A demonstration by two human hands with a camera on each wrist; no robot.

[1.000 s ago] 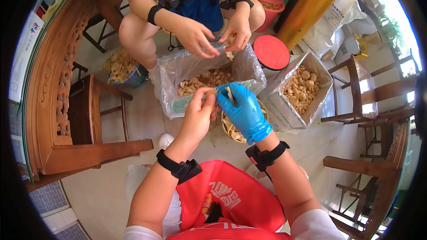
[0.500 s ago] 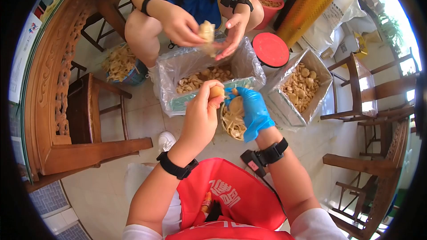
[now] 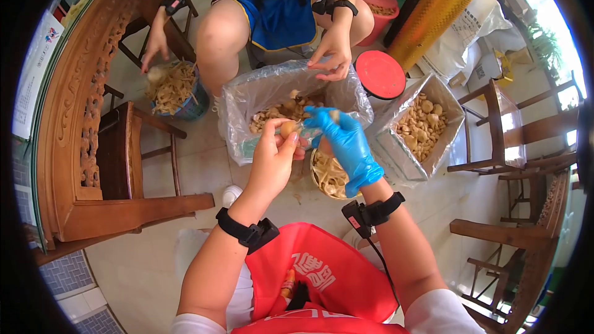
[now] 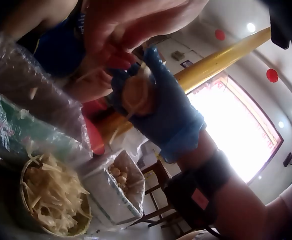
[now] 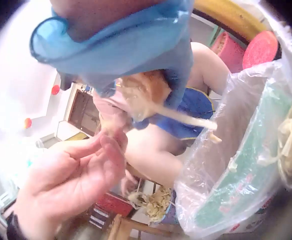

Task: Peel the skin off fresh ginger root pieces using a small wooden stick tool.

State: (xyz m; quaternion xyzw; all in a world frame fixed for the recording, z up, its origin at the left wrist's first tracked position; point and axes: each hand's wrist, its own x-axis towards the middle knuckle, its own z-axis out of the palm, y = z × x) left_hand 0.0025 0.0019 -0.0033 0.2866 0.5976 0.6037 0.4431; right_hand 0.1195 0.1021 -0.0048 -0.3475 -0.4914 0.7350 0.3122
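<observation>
My bare left hand (image 3: 272,164) pinches a small round tan piece (image 3: 288,128) between thumb and fingers, above the near edge of the plastic-lined box (image 3: 238,96). Close beside it, my right hand (image 3: 348,151) wears a blue glove. Its fingers curl round a larger tan piece (image 4: 136,95), from which a thin pale strip (image 5: 186,118) hangs in the right wrist view. In the left wrist view the bare fingertips (image 4: 121,61) are right at the glove. Below the gloved hand stands a round basket of pale, flat peelings (image 3: 331,176). Tan chunks (image 3: 281,113) lie inside the lined box.
Another person in a blue apron (image 3: 278,12) sits opposite, one hand (image 3: 334,55) over the box, the other (image 3: 156,49) at a bucket of peelings (image 3: 173,89). A second lined box (image 3: 455,127) of chunks and a red lid (image 3: 380,74) stand right. Wooden chairs (image 3: 498,124) flank both sides.
The gloved hand has turned and shifted slightly left and up beside the left hand. Opposite, the person's hands have parted; one moved from over the box to the peelings bucket.
</observation>
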